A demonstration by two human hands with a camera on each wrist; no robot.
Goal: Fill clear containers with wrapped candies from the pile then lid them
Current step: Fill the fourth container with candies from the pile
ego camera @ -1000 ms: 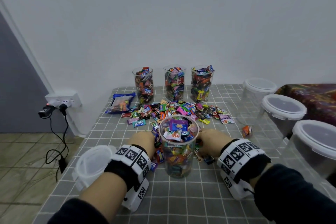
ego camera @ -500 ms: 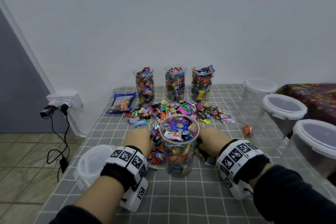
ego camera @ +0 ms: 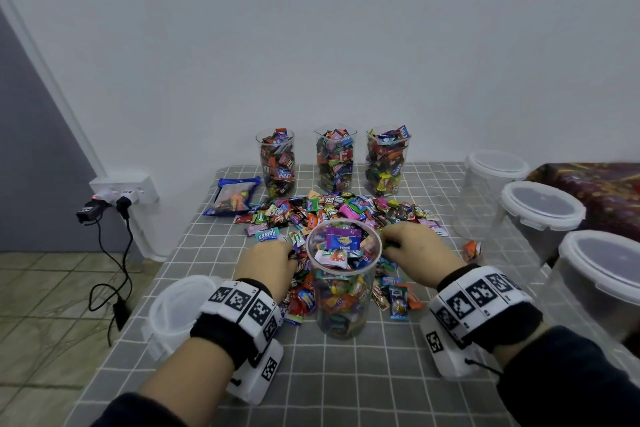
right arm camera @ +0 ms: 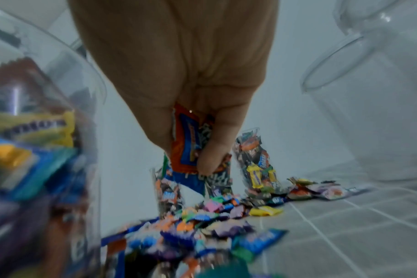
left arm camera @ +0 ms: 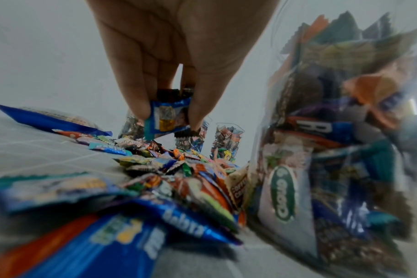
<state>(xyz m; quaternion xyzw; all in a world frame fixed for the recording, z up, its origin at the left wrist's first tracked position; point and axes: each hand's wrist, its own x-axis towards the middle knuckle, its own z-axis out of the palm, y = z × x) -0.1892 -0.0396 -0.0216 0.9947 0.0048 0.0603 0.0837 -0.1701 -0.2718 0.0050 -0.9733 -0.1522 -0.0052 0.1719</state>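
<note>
Both hands have risen slightly from the candy pile [ego camera: 332, 211] since the earlier frame; the left hand [ego camera: 266, 260] pinches a blue-wrapped candy [left arm camera: 169, 117] left of the nearly full clear container [ego camera: 343, 282] at frame centre, while the right hand [ego camera: 420, 253] pinches an orange-wrapped candy [right arm camera: 187, 143] on its right, over the grey checked table [ego camera: 346, 374]

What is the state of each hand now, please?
Left hand: pinching a blue-wrapped candy, others behind it.
Right hand: closed on several candies, an orange-wrapped candy in front.
</note>
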